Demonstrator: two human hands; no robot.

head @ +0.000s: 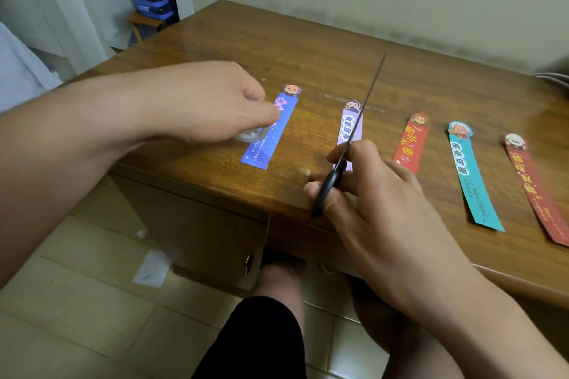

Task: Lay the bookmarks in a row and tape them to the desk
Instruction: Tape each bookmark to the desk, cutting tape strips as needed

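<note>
Several bookmarks lie in a row on the wooden desk [308,49]: a blue one [274,135], a lilac one [351,128], a red one [411,144], a teal one [471,181] and a dark red one [535,188]. My left hand [209,104] grips a roll of clear tape [251,135] over the blue bookmark's left edge. My right hand [369,194] holds black scissors [354,144], blades pointing up and away across the lilac bookmark, whose lower end is hidden.
The desk's front edge runs just below the bookmarks, with a drawer front [215,224] under it. A strip of old tape [341,100] marks the wood behind the row. My knees [277,280] are under the desk. Paper scraps [152,268] lie on the tiled floor.
</note>
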